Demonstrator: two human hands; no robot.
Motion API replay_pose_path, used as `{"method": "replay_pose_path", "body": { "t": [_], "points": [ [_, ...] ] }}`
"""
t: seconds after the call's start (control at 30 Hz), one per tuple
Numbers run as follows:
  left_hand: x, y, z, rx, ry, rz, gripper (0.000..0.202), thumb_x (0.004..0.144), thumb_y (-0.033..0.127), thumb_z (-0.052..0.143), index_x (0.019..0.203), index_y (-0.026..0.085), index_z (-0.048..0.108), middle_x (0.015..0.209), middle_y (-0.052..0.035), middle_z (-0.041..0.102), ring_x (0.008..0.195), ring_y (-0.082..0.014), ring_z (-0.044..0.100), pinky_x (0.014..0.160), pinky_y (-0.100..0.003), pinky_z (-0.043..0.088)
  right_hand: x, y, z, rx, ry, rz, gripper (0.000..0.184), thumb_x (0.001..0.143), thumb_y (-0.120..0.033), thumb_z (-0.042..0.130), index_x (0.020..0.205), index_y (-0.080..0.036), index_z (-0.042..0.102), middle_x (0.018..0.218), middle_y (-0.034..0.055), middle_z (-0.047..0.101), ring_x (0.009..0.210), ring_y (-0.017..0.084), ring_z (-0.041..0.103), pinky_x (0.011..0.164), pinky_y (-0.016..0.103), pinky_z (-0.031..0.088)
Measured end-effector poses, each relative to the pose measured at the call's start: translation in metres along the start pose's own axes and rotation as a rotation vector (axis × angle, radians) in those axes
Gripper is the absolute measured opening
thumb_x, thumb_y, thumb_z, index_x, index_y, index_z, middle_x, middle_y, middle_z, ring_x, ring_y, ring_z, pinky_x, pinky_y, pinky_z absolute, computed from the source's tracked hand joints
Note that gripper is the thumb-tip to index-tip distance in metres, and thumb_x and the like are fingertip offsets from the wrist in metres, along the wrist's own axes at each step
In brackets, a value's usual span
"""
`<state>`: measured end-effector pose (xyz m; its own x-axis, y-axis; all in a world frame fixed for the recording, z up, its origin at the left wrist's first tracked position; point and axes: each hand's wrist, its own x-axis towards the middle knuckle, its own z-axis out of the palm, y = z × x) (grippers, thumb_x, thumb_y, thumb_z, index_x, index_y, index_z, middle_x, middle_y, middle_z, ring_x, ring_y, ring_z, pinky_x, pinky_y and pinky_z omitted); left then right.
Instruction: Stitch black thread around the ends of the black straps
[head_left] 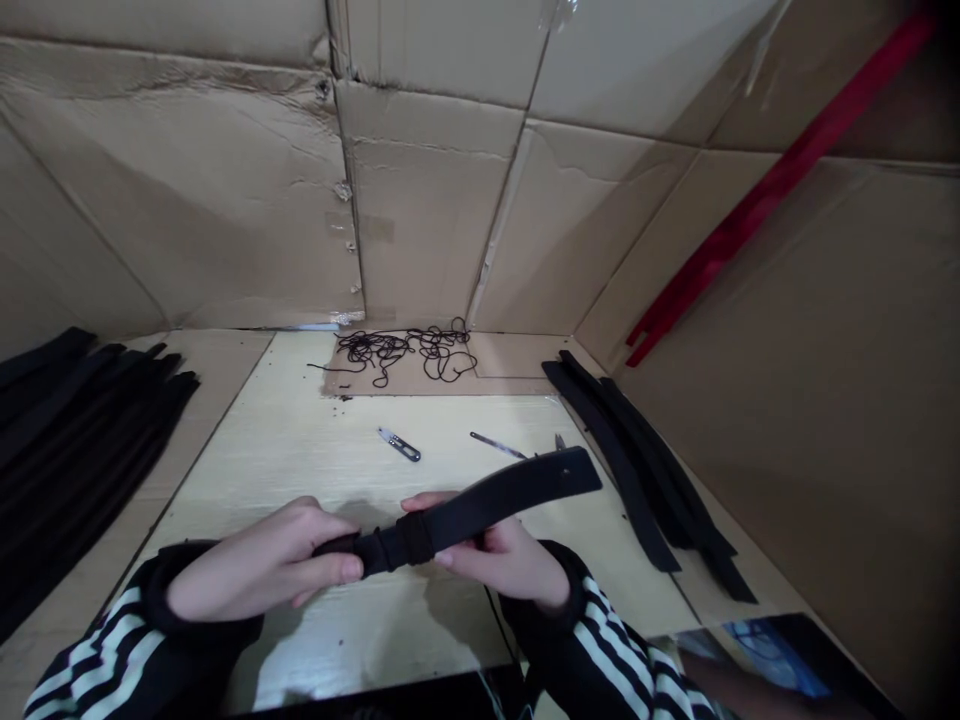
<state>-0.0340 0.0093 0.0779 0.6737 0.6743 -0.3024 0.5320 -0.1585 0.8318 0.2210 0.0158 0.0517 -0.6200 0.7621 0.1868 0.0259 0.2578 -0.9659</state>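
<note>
A black leather belt [510, 498] lies across both my hands, its free end with a punched hole rising to the right. My left hand [262, 560] grips the belt's narrower end near a wide black keeper loop [415, 538]. My right hand [499, 553] holds the strap from below, just right of that loop. Beyond my hands on the pale wooden board [300, 470] lie small steel thread snips [400, 446] and a thin metal tool [499, 446]. A tangle of black cord [397, 352] sits on cardboard at the far edge.
Several black straps lie in a pile [82, 440] to the left and another group [645, 470] to the right. Creased cardboard walls surround the board, with a long red strip [765, 200] at upper right. A glossy printed sheet [772, 650] lies at lower right.
</note>
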Motion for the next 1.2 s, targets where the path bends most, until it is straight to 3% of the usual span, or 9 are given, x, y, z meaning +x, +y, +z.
{"method": "replay_pose_path", "body": {
  "t": [0.2, 0.3, 0.5, 0.63, 0.77, 0.83, 0.93, 1.03, 1.2],
  "points": [
    [0.005, 0.006, 0.006, -0.051, 0.039, -0.009, 0.036, 0.092, 0.045, 0.047, 0.073, 0.017, 0.058, 0.048, 0.0054, 0.044, 0.043, -0.0104, 0.044, 0.045, -0.020, 0.033, 0.004, 0.000, 0.010, 0.060, -0.035, -0.015, 0.041, 0.083, -0.029, 0.066, 0.122, -0.019, 0.066, 0.112, 0.0098, 0.069, 0.095, 0.020, 0.065, 0.083, 0.035, 0.055],
    [0.007, 0.008, 0.008, -0.090, 0.044, 0.034, 0.036, 0.093, 0.046, 0.047, 0.074, 0.017, 0.058, 0.048, 0.0061, 0.043, 0.043, -0.0096, 0.042, 0.044, -0.019, 0.032, 0.007, 0.002, 0.014, 0.095, -0.055, -0.049, 0.040, 0.083, -0.028, 0.066, 0.122, -0.021, 0.066, 0.111, 0.0091, 0.070, 0.099, 0.020, 0.065, 0.088, 0.035, 0.054],
    [0.019, 0.009, 0.010, -0.211, 0.078, 0.061, 0.041, 0.093, 0.051, 0.044, 0.084, 0.015, 0.061, 0.048, 0.0076, 0.040, 0.040, -0.0085, 0.038, 0.042, -0.020, 0.030, 0.012, -0.005, 0.005, -0.103, 0.000, -0.009, 0.038, 0.086, -0.039, 0.063, 0.119, -0.019, 0.067, 0.085, 0.0046, 0.066, 0.072, 0.016, 0.058, 0.067, 0.029, 0.050],
    [0.027, 0.007, 0.009, -0.156, 0.297, 0.046, 0.041, 0.094, 0.049, 0.045, 0.072, 0.017, 0.056, 0.049, 0.0060, 0.043, 0.044, -0.0090, 0.040, 0.044, -0.020, 0.031, 0.019, -0.017, -0.004, -0.280, -0.042, 0.130, 0.040, 0.084, -0.034, 0.065, 0.120, -0.017, 0.062, 0.074, -0.0001, 0.058, 0.060, 0.011, 0.047, 0.055, 0.024, 0.041],
    [0.035, 0.004, 0.009, -0.094, 0.427, -0.010, 0.039, 0.092, 0.052, 0.047, 0.076, 0.018, 0.059, 0.049, 0.0060, 0.043, 0.046, -0.0109, 0.044, 0.045, -0.021, 0.035, 0.033, -0.017, 0.002, 0.001, 0.117, 0.146, 0.054, 0.084, -0.034, 0.066, 0.133, -0.020, 0.048, 0.084, 0.0005, 0.058, 0.073, 0.012, 0.052, 0.067, 0.026, 0.046],
    [0.039, 0.003, 0.011, -0.173, 0.464, -0.003, 0.041, 0.091, 0.054, 0.049, 0.073, 0.018, 0.056, 0.048, 0.0060, 0.044, 0.044, -0.0108, 0.043, 0.044, -0.022, 0.034, 0.043, -0.015, 0.006, 0.104, 0.261, 0.130, 0.050, 0.084, -0.036, 0.065, 0.129, -0.020, 0.053, 0.086, 0.0012, 0.059, 0.077, 0.013, 0.054, 0.072, 0.027, 0.048],
    [0.045, 0.006, 0.015, -0.340, 0.496, 0.033, 0.048, 0.090, 0.061, 0.045, 0.068, 0.018, 0.051, 0.047, 0.0046, 0.047, 0.043, -0.0110, 0.045, 0.045, -0.023, 0.037, 0.057, -0.019, 0.008, 0.124, 0.390, 0.082, 0.032, 0.085, -0.040, 0.062, 0.106, -0.017, 0.068, 0.078, 0.0019, 0.061, 0.072, 0.013, 0.054, 0.067, 0.026, 0.048],
    [0.052, 0.015, 0.018, -0.482, 0.500, 0.080, 0.055, 0.090, 0.068, 0.033, 0.080, 0.018, 0.053, 0.056, 0.0003, 0.059, 0.045, -0.0127, 0.052, 0.047, -0.024, 0.041, 0.067, -0.029, 0.005, 0.184, 0.375, 0.005, 0.030, 0.084, -0.042, 0.063, 0.095, -0.015, 0.070, 0.069, 0.0003, 0.060, 0.060, 0.011, 0.054, 0.056, 0.024, 0.047],
    [0.064, 0.031, 0.015, -0.765, 0.508, 0.245, 0.056, 0.088, 0.063, 0.047, 0.108, 0.013, 0.060, 0.078, -0.0076, 0.071, 0.055, -0.0151, 0.061, 0.052, -0.026, 0.046, 0.072, -0.047, -0.001, 0.272, 0.350, -0.001, 0.027, 0.086, -0.041, 0.062, 0.086, -0.015, 0.065, 0.056, -0.0045, 0.051, 0.040, 0.007, 0.045, 0.034, 0.019, 0.035]
  ]
}}
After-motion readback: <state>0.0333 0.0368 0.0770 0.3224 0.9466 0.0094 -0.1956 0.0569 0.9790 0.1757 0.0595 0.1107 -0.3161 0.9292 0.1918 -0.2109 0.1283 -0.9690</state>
